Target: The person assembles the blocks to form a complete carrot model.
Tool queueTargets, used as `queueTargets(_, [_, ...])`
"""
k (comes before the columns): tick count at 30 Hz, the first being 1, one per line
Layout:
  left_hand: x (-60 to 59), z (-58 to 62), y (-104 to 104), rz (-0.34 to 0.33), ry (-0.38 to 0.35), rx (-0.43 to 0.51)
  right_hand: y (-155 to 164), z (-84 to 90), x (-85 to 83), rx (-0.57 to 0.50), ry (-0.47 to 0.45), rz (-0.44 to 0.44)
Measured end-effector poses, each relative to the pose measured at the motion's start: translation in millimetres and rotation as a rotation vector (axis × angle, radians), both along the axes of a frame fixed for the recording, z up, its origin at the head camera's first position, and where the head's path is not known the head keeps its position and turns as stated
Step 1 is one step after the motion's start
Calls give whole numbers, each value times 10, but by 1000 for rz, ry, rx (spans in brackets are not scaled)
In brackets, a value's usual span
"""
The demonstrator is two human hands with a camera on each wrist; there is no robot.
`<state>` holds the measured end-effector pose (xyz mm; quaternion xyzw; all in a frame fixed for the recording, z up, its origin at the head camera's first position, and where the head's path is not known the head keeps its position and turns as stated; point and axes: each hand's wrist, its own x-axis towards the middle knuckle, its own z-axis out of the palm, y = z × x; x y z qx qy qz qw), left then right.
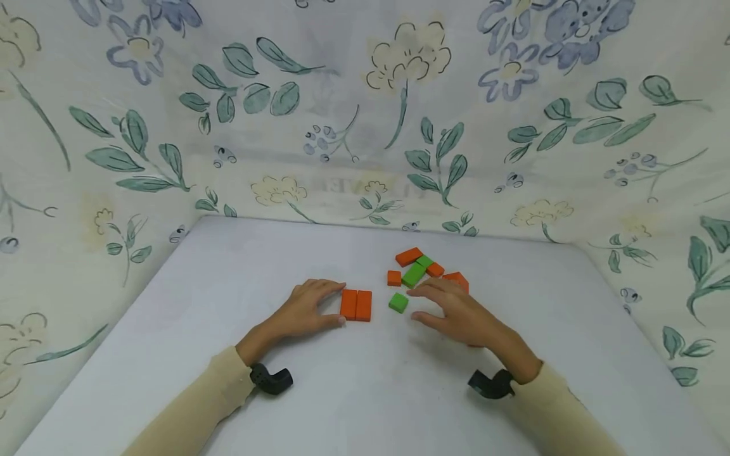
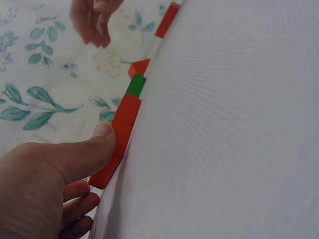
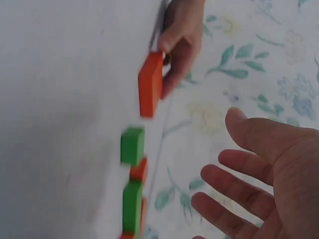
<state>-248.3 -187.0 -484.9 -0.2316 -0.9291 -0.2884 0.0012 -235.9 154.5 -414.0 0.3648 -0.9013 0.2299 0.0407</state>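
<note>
Left hand (image 1: 305,309) low, palm down, thumb and fingers extended forward. Right hand (image 1: 456,313) raised slightly, fingers spread and relaxed, holding nothing.

No readable text, label, brand or number shows anywhere; faint grey marks on the floral cloth (image 1: 365,183) beyond both hands stay illegible

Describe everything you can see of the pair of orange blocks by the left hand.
The pair of orange blocks are two flat rectangular pieces, matt and solid-coloured, possibly painted wood. They lie flat, side by side with long edges touching, on the white table. The left hand touches their left side with thumb and fingertips. A small green block lies apart to their right.
</note>
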Motion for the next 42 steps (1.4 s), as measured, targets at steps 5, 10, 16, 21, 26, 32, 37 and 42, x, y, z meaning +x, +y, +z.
queueTargets(5, [52,-15,-25,15,-3,25,661,-120,79,-127,-64,-100])
queueTargets(10, [101,-24,-71,27,-19,47,1143,-377,22,-295,-296,-208])
queueTargets(16, [123,-19,-104,38,-33,51,1263,-503,-32,-260,-446,-178])
queueTargets(21, [116,3,-95,12,-26,47,1249,-549,8,-180,-432,-122])
queueTargets(26, [84,17,-122,4,-12,38,1209,-614,0,-131,-407,-100])
queueTargets(32, [34,37,-135,-12,-1,33,1187,-630,-25,-83,-347,-121])
queueTargets(37, [14,29,-106,-22,-5,49,1182,-628,-25,-72,-320,-134])
queueTargets(42, [12,10,-43,-35,-17,54,1220,-624,18,-83,-313,-147])
